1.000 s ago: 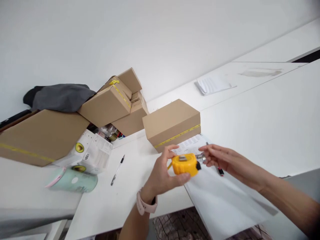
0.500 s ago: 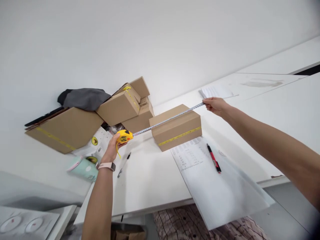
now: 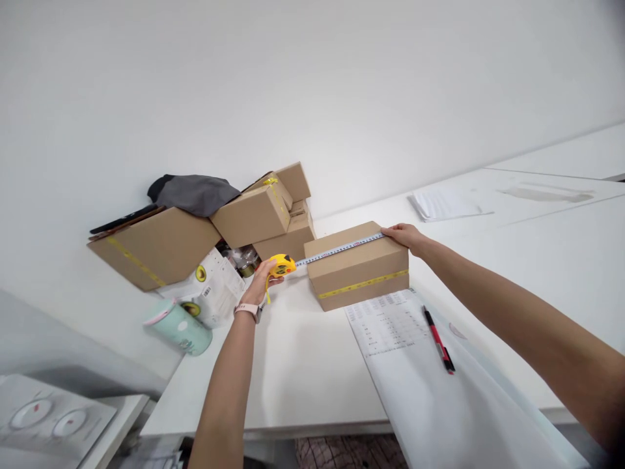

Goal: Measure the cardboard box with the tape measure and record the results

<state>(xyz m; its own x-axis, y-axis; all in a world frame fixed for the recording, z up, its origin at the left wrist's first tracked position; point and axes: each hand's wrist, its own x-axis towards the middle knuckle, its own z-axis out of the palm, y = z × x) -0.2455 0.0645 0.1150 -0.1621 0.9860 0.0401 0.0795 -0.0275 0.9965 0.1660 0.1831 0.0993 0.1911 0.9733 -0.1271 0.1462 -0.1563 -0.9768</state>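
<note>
In the head view, a closed cardboard box (image 3: pixel 351 284) with yellow tape along its front side sits on the white table. My left hand (image 3: pixel 260 284) grips a yellow tape measure (image 3: pixel 282 265) just left of the box, its yellow strap hanging down. The pulled-out blade (image 3: pixel 342 249) runs across the top of the box, numbers facing up. At the box's right end, my right hand (image 3: pixel 407 238) is closed on the blade's tip, with fingers against the top edge. The very tip is hidden by those fingers.
Several cardboard boxes (image 3: pixel 256 220) are piled at the back left, with a grey cloth (image 3: pixel 195 193) on top. A mint-green cup (image 3: pixel 188 332) stands near the left edge. A red-and-black pen (image 3: pixel 439 342) rests on printed sheets (image 3: pixel 385 326) in front. More papers (image 3: pixel 446 203) lie farther back.
My right hand has come down and inward to the box's right end. The blade's exposed length is shorter, and it now lies along the box top. The tape measure is nearer the box.
</note>
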